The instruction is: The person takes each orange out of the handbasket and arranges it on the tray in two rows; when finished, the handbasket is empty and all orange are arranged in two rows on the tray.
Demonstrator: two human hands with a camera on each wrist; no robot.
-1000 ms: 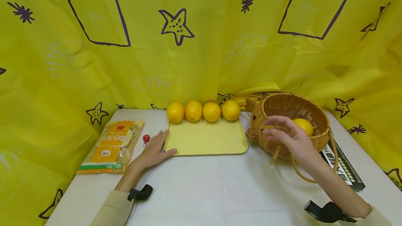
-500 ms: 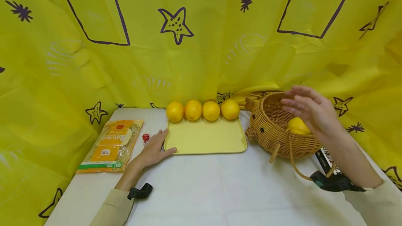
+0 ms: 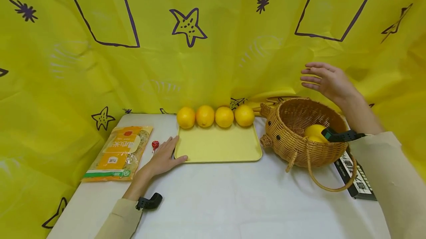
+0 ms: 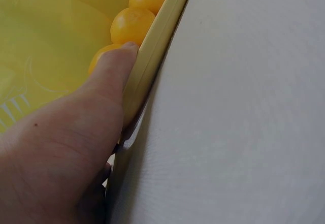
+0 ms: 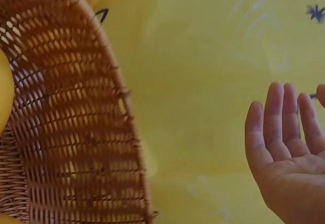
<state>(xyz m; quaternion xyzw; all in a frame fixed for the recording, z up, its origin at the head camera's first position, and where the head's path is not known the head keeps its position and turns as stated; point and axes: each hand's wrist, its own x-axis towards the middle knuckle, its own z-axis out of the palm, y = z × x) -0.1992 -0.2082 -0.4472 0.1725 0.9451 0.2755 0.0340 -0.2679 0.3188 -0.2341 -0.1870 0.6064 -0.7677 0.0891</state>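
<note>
Fingers [image 3: 312, 79] of right hand [image 3: 334, 83], parted and empty, upper right; left hand [image 3: 163, 159], spread against yellow tray [image 3: 217, 147], centre: likely light, stiff, smooth; best held by opposite rims.

Oranges [image 3: 205, 116]: 4 in a row, plus at least 1 further orange [image 3: 312, 130] in the basket, exact count there unclear. Yellow tray [image 3: 217, 144]: 1. Pig-shaped wicker basket [image 3: 296, 146]: 1. Printed food packet [image 3: 116, 154]: 1. Red lollipop [image 3: 155, 144]: 1. Black-and-white box [image 3: 357, 180]: 1. Hands: 2, being 1 left hand [image 3: 164, 157] and 1 right hand [image 3: 332, 81]. Black wrist cameras [image 3: 149, 201]: 2. White-covered table [image 3: 233, 202]: 1.
</note>
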